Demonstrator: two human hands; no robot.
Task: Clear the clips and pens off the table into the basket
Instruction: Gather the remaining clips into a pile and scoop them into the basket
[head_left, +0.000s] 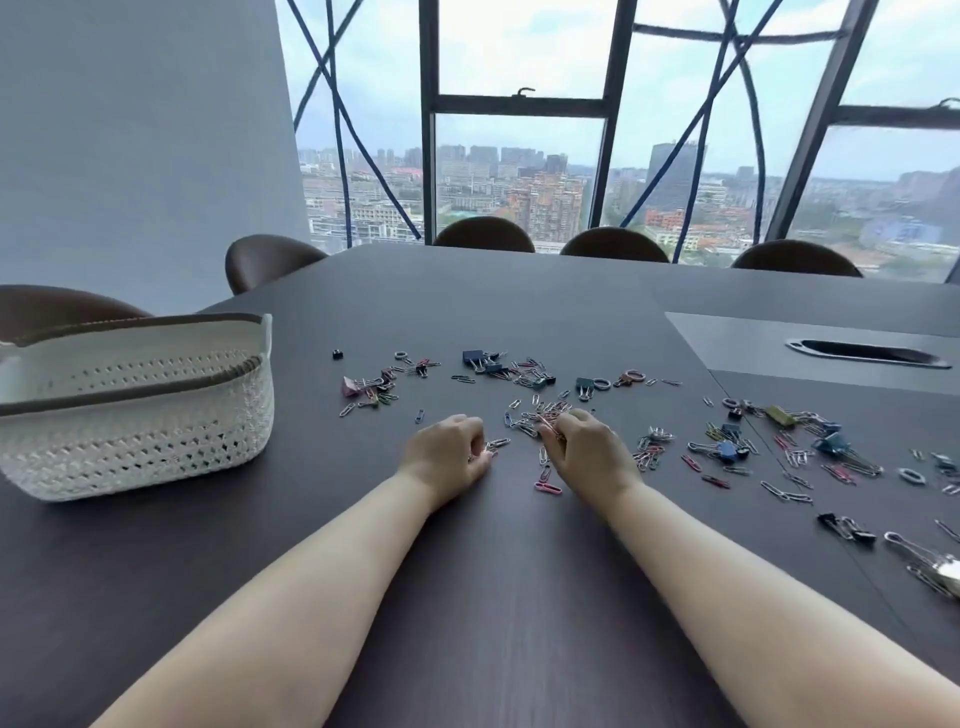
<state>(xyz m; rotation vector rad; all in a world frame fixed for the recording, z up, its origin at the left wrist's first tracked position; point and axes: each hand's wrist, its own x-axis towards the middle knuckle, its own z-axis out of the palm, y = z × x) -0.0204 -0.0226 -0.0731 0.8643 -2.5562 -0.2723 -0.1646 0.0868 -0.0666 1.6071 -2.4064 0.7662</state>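
Several paper clips (530, 415) and binder clips (474, 357) lie scattered over the dark table (519, 597), from its middle out to the right edge. My left hand (447, 451) rests on the table with fingers curled over a few paper clips. My right hand (584, 447) sits just right of it, fingers pinched on a reddish paper clip at the edge of the pile. A white woven basket (140, 431) with a brown rim stands at the left, apart from both hands. No pens are visible.
A grey cable hatch (862, 353) is set into the table at the right. Large silver clips (930, 564) lie near the right edge. Brown chairs (483, 234) ring the far side and left corner, with a window behind them.
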